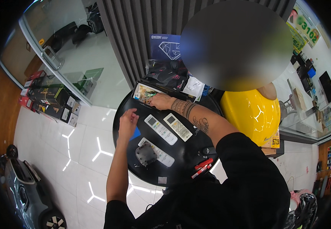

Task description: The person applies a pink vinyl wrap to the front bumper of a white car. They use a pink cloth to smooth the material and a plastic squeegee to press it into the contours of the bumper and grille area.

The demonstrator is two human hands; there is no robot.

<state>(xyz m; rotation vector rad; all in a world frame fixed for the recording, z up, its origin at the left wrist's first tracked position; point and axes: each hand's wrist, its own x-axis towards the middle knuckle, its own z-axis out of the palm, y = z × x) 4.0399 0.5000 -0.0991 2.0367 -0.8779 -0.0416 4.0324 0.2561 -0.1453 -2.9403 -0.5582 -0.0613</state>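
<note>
My right hand [161, 101] reaches into an open box [136, 95] of small mixed items at the far side of the round black table [186, 152]. Its fingers are bent together among the contents, and whatever is between them is hidden. My left hand [128, 121] hovers over the table's left edge, fingers apart and holding nothing. Close by lie a white remote control [160, 129], a second, cream-coloured remote [177, 127] and a third white remote [163, 155]. A dark grey squarish part [146, 154] rests partly over the third remote.
Red pen-like tools [203, 166] and a dark key fob [208, 151] lie near the table's right edge. Black packaged goods [165, 74] stand behind the box, against a slatted wall [135, 38]. A glossy yellow object [251, 116] stands at the right.
</note>
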